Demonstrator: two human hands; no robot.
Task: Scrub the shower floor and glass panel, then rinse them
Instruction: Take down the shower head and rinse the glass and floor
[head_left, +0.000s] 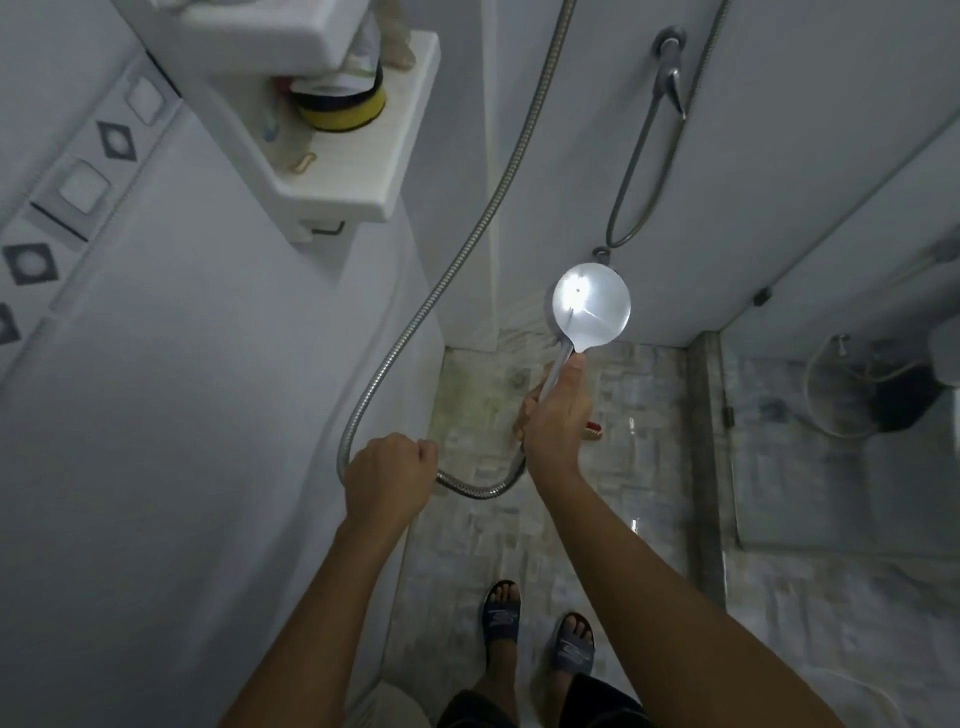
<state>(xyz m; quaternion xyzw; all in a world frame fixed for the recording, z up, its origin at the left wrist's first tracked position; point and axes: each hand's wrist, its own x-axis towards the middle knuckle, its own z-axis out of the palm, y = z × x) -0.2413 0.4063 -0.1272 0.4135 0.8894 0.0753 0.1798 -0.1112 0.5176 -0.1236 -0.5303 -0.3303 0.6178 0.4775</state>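
Apparently rinsing: right hand (558, 415) grips the showerhead (591, 304), left hand (389, 478) clasps the hose (415, 322); next, aim at the floor (639, 467).

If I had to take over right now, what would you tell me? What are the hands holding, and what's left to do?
Left hand: grips the metal hose low in its loop.
Right hand: grips the shower head by its handle; no spray visible.
Shower floor: looks wet, with dark stains in the far left corner. What looks like a red brush lies on it, partly behind the right hand.
Glass panel: on the right.
Done: cannot tell how much was scrubbed.
Left: probably the stained corner, then rinsing floor and glass.
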